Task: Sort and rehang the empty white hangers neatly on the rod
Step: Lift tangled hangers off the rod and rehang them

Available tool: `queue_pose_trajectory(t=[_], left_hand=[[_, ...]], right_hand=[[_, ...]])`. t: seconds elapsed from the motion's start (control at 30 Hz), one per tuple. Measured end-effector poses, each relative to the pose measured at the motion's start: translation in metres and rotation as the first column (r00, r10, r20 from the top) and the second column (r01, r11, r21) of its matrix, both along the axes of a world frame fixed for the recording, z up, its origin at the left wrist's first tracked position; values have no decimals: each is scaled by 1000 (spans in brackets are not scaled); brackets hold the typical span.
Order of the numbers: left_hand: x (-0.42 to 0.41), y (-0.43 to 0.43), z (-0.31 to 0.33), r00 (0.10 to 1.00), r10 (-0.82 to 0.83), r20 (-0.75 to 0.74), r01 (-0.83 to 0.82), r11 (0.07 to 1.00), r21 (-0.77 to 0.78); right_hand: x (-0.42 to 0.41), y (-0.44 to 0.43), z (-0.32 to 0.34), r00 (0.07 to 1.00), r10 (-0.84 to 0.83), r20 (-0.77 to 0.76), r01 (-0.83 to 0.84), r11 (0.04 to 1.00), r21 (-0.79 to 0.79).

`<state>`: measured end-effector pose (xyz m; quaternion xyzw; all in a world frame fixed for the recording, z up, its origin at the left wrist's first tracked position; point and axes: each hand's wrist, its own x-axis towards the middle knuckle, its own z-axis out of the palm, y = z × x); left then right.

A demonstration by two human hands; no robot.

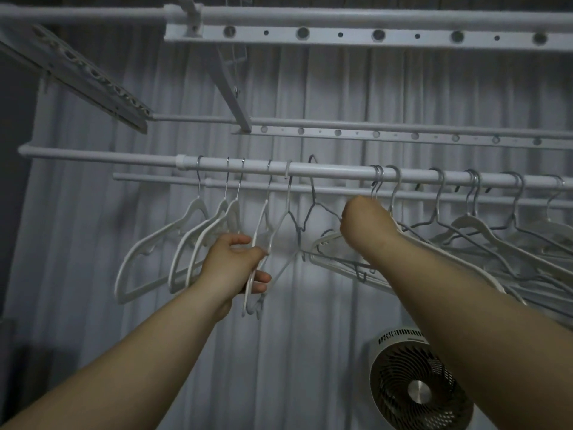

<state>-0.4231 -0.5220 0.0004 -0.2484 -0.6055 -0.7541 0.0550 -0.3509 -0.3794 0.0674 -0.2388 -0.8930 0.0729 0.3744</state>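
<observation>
Left hand (229,265) around thin white plastic hanger (263,214) hooked on white metal rod (341,172), long axis toward viewer; right hand (361,221) grip hidden.

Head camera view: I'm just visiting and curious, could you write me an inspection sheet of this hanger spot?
Surface: no table in view; a white rod carries the hangers.
Job's things: three white hangers are spaced at the rod's left; a crowded bunch of hangers overlaps at the right.
Clutter: a grey wire hanger sits askew mid-rod, its hook poking above the rod.
Hands: the left hand grips a thin white hanger; the right hand reaches into the bunch, fingers hidden.
Cables: nothing seen.
Surroundings: a pleated curtain hangs behind, perforated rails run above, and a round fan sits below right.
</observation>
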Motion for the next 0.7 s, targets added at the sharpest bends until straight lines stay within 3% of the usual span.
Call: queue_pose_trajectory(t=[0.4,0.53,0.7], left_hand=[[8,-5,-5,996,-9,-86,3,997,-76],[12,-14,-14,984,71,-164,-87,992,-94],[37,-30,-34,961,183,-209,-203,976,-82]], right_hand=[[16,8,-27,990,-77,116,82,996,-36],[32,9,-41,993,-46,109,45,999,8],[64,5,-48,977,-25,213,9,997,76]])
